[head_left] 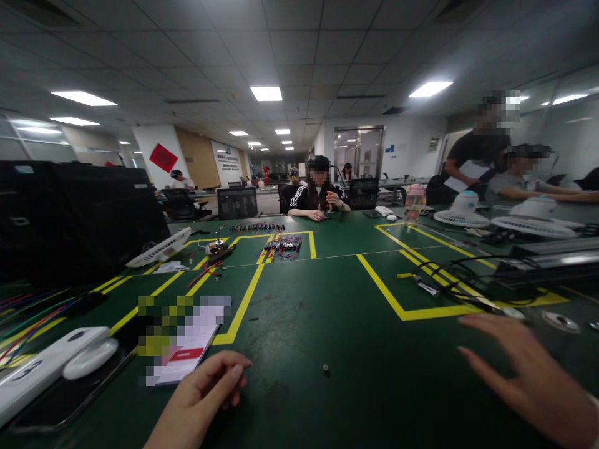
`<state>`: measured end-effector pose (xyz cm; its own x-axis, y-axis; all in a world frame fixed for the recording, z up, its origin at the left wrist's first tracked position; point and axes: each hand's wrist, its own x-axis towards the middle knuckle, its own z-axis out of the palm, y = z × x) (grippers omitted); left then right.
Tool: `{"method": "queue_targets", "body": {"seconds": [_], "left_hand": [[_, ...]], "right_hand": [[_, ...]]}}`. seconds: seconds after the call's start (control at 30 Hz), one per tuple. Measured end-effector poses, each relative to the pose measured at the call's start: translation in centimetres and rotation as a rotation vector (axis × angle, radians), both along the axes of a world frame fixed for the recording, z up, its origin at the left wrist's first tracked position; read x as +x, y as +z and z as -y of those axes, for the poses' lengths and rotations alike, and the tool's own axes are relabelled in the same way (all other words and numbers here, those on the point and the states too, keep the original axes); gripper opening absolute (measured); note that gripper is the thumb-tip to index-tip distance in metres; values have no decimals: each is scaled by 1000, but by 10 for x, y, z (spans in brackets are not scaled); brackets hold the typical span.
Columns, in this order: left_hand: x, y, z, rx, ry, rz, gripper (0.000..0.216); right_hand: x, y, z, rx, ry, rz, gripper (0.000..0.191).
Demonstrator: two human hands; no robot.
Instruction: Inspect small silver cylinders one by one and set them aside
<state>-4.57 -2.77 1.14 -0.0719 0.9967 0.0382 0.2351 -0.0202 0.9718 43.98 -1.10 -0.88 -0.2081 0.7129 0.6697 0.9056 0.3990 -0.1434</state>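
A small metal cylindrical piece (326, 369) stands on the green table (299, 312), in the gap between my two hands. To its left is my left hand (210, 390), fingers curled in and thumb pressed against the forefinger; whatever they may hold is hidden. A phone-like flat thing with a lit screen (187, 355), partly pixelated, lies just behind that hand. My right hand (528, 368) is open over the table's right side, thumb and fingers apart, with nothing in it. Near its fingertips are black cables (449, 280) and a round metal disc (560, 321).
Yellow tape (384, 290) marks areas on the table. Wired parts (283, 246) lie farther back. At left are a white power strip (51, 368), coloured wires (37, 330) and a black case (75, 224). White fans (463, 211) and a bottle (414, 206) stand right. A person (318, 193) sits opposite.
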Motion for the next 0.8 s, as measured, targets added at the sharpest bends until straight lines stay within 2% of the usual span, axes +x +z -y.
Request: {"method": "queue_targets", "body": {"seconds": [0.1,0.2,0.3,0.4,0.5,0.6,0.7,0.8], "left_hand": [[-1,-1,0,6,-6,-2,24],[-1,-1,-1,3,-8,2,25],[-1,1,0,9,-11,11,25],[-3,2,0,-11,-54,20,24],[-5,3,0,-25,-78,25,24],[-6,2,-1,-25,-64,39,26],[-6,0,-2,-38,-74,52,27],[-5,-1,-2,-24,-42,72,28]], "right_hand": [[-80,4,3,-208,207,-7,36],[-143,14,0,-421,403,-57,35],[-183,27,-7,-534,538,-42,38],[-201,32,-14,-573,588,1,27],[-201,30,-17,-587,595,-17,22],[-184,28,-17,-536,577,-83,23],[-144,29,-20,-384,471,-140,23],[-86,33,-26,-203,256,-127,24]]}}
